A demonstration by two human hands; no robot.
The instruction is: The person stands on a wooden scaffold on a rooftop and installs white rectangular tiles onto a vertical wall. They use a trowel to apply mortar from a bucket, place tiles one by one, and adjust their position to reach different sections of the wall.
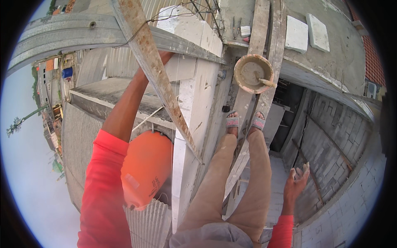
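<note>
My left hand (164, 58) reaches up to a galvanized metal channel (66, 32), partly hidden behind it, so I cannot tell its grip. A rusty, mortar-stained angled bar (161, 89) crosses in front of that arm. My right hand (298, 177), its fingertips coated whitish, is raised beside my right leg with fingers apart and nothing in it. Ahead of my sandalled feet, a bucket of grey mortar (248, 68) with a tool handle (269, 82) sticking out rests on wooden planks (258, 27).
I stand on narrow planks high up, beside an opening with block walls (331, 140) below. To my left are a white column (186, 124), an orange tank (144, 169), corrugated sheets (144, 223) and a drop toward roofs. Two white slabs (295, 35) lie on a concrete ledge (343, 66). Wires cross above.
</note>
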